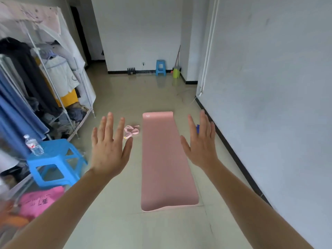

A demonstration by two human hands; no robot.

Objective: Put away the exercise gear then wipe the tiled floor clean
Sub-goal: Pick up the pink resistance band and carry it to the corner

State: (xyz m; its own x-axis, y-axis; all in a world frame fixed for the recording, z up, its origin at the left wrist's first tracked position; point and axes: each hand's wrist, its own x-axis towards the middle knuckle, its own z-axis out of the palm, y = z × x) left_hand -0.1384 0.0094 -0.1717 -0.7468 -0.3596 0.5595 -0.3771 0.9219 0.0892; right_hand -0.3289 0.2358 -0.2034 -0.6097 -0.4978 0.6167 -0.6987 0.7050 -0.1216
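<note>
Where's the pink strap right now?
In the head view the pink strap lies bundled on the tiled floor, just left of the far end of the yoga mat, showing right beside the fingertips of the raised left hand.

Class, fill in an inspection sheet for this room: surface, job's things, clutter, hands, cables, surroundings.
Surface: tiled floor, glossy.
Job's things: pink mat unrolled flat; pink strap coiled to its left.
Clutter: water bottle upright on near blue stool.
Hands: left hand and right hand open, holding nothing.
Cables: thin cord on floor near right wall.
Surroundings: clothes rack at left; far stool and green bin by back wall.
</note>
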